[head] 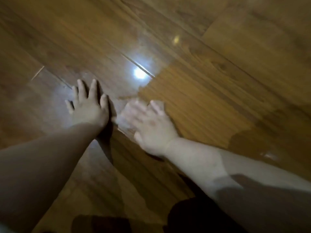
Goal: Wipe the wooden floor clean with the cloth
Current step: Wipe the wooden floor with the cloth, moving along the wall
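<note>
The wooden floor (210, 101) of brown planks fills the head view. My left hand (88, 106) lies flat on it left of centre, fingers straight and spread, holding nothing. Just to its right is my right hand (151, 126), blurred by motion, palm down and fingers stretched forward. A pale, blurred patch that looks like the cloth (125, 116) shows under and beside its fingers; its outline is not clear. Both bare forearms reach in from the bottom corners.
A hazy, duller film (107, 68) covers the planks around and beyond my left hand, ending at an edge near my right hand. A bright lamp reflection (139, 74) shines ahead of the hands. Dark clothing (193, 216) sits at the bottom edge.
</note>
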A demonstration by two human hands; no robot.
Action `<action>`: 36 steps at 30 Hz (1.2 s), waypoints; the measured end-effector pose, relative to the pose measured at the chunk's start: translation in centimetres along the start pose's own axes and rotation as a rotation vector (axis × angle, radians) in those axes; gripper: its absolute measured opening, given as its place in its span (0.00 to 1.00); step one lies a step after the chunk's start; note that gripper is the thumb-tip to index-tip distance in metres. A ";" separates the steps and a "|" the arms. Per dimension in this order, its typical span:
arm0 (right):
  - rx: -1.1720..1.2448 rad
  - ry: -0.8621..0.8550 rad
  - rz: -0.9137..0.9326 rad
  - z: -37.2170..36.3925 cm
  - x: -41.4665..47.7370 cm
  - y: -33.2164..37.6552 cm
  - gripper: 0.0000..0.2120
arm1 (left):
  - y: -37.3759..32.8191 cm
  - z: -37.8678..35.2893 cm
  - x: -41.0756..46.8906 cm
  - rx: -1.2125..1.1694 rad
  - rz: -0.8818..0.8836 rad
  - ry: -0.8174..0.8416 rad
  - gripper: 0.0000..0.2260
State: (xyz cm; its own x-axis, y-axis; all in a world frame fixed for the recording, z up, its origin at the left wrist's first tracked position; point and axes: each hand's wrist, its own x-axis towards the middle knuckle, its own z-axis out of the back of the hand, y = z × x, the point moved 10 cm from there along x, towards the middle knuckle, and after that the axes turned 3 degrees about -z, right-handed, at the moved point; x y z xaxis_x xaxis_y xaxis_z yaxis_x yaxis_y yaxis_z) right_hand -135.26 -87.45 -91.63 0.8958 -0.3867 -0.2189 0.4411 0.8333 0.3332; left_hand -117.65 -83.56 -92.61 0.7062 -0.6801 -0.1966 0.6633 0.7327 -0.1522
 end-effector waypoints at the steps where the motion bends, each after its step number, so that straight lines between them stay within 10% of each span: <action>1: -0.015 0.067 0.129 -1.0 -1.0 1.7 0.27 | 0.1 -0.5 0.0 0.004 -0.019 0.020 0.24; 4: -0.037 0.058 0.252 0.9 0.2 -0.9 0.28 | 1.2 -1.9 0.9 0.034 -0.074 0.116 0.25; 10: 0.158 -0.159 -0.951 8.3 -0.6 -25.8 0.28 | 1.1 -2.4 0.8 0.032 -0.079 0.227 0.26; 13: 0.077 -0.073 -0.831 7.5 1.3 -21.6 0.29 | 0.9 -2.6 0.4 0.010 -0.093 0.245 0.26; 20: -0.119 0.133 0.202 -3.6 -0.4 9.9 0.27 | 1.5 -1.5 0.1 -0.068 -0.176 0.254 0.24; 23: -0.130 0.245 0.493 -5.0 -0.8 13.1 0.25 | 2.1 -0.6 0.1 -0.071 -0.284 0.222 0.23; 25: -0.150 0.143 0.392 -2.5 1.5 8.5 0.24 | 1.8 -0.1 0.5 -0.071 -0.345 0.208 0.23; 31: 0.063 -0.145 -0.719 6.9 3.6 -14.4 0.26 | 2.1 0.7 0.9 -0.058 -0.394 0.260 0.22; 36: -0.028 -0.080 -0.499 2.6 5.0 -2.5 0.28 | 2.6 3.2 1.6 -0.161 -0.416 0.182 0.21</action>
State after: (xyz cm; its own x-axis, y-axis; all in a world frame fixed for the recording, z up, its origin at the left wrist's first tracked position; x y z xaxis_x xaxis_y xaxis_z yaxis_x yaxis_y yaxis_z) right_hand -131.78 -92.50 -91.22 0.5783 -0.7684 -0.2741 0.8157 0.5495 0.1807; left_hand -113.99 -82.87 -90.26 0.3245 -0.9118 -0.2516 0.8236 0.4032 -0.3988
